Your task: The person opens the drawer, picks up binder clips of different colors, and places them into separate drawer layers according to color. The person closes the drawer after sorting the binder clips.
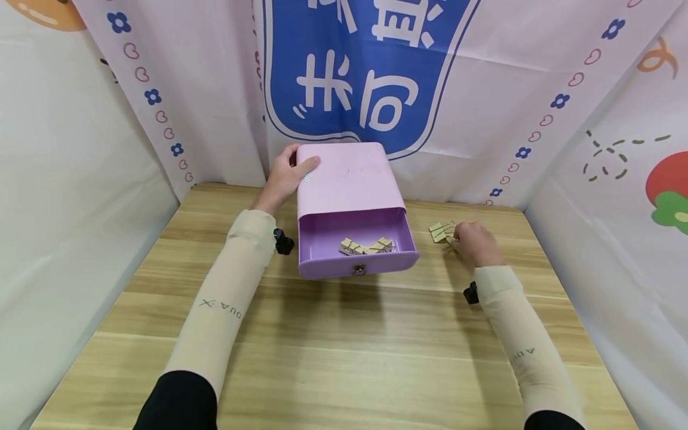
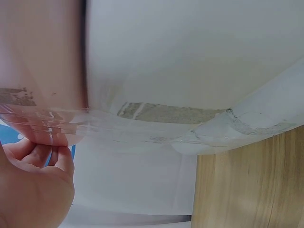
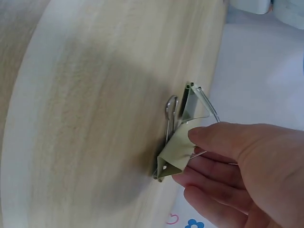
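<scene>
A pink desktop storage box point(image 1: 349, 176) stands toward the back of the table, its purple drawer point(image 1: 328, 267) pulled out at the front. Pale yellow binder clips point(image 1: 352, 246) lie in the drawer, against its front wall. My left hand point(image 1: 279, 180) grips the box's back left corner, thumb on the top; the left wrist view shows its fingertips at the box's edge. To the right of the box, my right hand point(image 1: 477, 245) pinches a yellow binder clip point(image 3: 178, 149) between thumb and fingers. Right beside it is another binder clip point(image 1: 438, 233), with wire handles showing.
The wood-grain table point(image 1: 333, 364) runs back to a white printed curtain point(image 1: 215, 89) close behind the box. White side walls point(image 1: 70, 197) rise along both table edges. A small black camera point(image 1: 283, 241) sits on each wrist.
</scene>
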Motion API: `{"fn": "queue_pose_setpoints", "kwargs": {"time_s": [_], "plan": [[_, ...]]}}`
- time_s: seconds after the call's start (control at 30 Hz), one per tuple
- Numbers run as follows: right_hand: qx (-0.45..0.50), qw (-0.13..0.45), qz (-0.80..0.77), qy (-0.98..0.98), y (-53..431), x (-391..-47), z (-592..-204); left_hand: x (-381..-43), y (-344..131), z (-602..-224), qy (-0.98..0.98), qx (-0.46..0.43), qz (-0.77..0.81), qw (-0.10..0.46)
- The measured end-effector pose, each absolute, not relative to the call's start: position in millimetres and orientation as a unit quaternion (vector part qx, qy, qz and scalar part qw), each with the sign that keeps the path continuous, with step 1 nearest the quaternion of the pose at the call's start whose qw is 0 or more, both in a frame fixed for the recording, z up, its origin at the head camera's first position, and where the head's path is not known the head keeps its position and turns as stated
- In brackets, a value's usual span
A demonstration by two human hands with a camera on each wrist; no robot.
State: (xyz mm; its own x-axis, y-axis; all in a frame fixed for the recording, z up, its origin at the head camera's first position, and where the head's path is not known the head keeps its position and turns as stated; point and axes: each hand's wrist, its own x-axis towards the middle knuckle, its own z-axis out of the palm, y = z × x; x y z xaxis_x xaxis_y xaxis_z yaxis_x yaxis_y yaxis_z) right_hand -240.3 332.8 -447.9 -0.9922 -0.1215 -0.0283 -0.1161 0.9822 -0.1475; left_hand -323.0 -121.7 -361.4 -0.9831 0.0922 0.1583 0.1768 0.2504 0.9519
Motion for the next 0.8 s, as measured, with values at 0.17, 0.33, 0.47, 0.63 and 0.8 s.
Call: {"fn": "queue_pose_setpoints", "kwargs": {"time_s": [0.17,0.33,0.47,0.63,0.8], "plan": [[-0.065,-0.004,-0.069,0.995,334.0,-245.4,-450.9,-323.2,-121.7,-360.0,-0.785,-0.082,-0.613,0.032],[-0.067,-0.004,-0.063,0.996,333.8,-245.4,-446.1,-323.7,-121.6,-360.0,-0.785,-0.083,-0.614,0.03],[-0.073,0.007,-0.063,0.995,333.8,-245.3,-441.1,-323.6,-121.3,-360.6,-0.784,-0.082,-0.615,0.026],[-0.086,0.0,-0.067,0.994,336.3,-247.7,-434.4,-324.1,-121.3,-360.9,-0.781,-0.082,-0.618,0.026],[-0.082,0.003,-0.073,0.994,338.0,-245.3,-426.6,-324.1,-121.2,-360.9,-0.784,-0.079,-0.615,0.022]]}}
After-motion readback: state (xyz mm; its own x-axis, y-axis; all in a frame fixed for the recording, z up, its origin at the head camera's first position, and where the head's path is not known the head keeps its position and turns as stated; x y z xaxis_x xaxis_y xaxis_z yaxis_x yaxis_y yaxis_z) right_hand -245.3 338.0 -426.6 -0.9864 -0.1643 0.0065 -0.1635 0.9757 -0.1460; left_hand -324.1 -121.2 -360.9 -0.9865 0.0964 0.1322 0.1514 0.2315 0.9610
